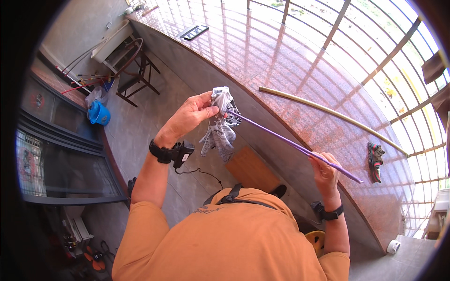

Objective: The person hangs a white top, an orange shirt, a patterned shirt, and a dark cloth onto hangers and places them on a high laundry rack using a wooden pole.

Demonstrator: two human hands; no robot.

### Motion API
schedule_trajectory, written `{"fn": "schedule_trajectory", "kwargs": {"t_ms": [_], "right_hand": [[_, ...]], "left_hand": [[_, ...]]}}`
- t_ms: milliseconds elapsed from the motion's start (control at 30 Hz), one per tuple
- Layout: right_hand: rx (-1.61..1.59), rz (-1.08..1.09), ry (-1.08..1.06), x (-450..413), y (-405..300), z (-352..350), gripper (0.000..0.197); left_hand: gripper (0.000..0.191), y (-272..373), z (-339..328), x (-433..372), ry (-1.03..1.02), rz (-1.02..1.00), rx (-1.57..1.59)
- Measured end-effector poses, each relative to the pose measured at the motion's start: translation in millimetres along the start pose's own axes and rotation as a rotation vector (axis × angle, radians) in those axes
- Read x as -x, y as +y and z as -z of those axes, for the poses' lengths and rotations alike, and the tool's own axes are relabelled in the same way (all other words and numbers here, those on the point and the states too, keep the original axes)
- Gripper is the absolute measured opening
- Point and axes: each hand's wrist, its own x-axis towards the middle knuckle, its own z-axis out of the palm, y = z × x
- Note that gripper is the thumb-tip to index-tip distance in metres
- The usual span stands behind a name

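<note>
A bunched grey and white patterned cloth (221, 123) hangs from my left hand (197, 112), pinched between thumb and fingers. One end of a thin purple rod (277, 134) meets the cloth beside my left fingertips; whether it passes inside cannot be told. Near its other end, my right hand (325, 168) grips the rod above the granite ledge's edge. On the pinkish granite ledge (253, 63) lies a long bamboo-like pole (334, 114). Right of my right hand rests a small dark bundle of fabric with red and green stripes (375, 161).
A dark chair (135, 75) and a blue bucket (98, 113) stand at the left. A wooden board (251, 168) is low beneath my hands, beside the ledge wall. Metal window bars (337, 24) line the ledge's far side. A phone-like object (193, 32) lies on the ledge.
</note>
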Motion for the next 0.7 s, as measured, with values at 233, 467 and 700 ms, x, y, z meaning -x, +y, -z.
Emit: {"fn": "schedule_trajectory", "kwargs": {"t_ms": [233,467,700], "right_hand": [[0.018,-0.007,-0.056,-19,-13,-15,0.005],[-0.014,-0.03,-0.003,-31,-20,-26,0.007],[-0.02,0.069,-0.018,-37,-24,-28,0.008]], "left_hand": [[0.038,24,-16,-2,-0.055,0.025,0.165],[0.03,40,-20,0,-0.049,-0.008,-0.108],[0.017,62,-38,2,-0.007,-0.025,-0.26]]}}
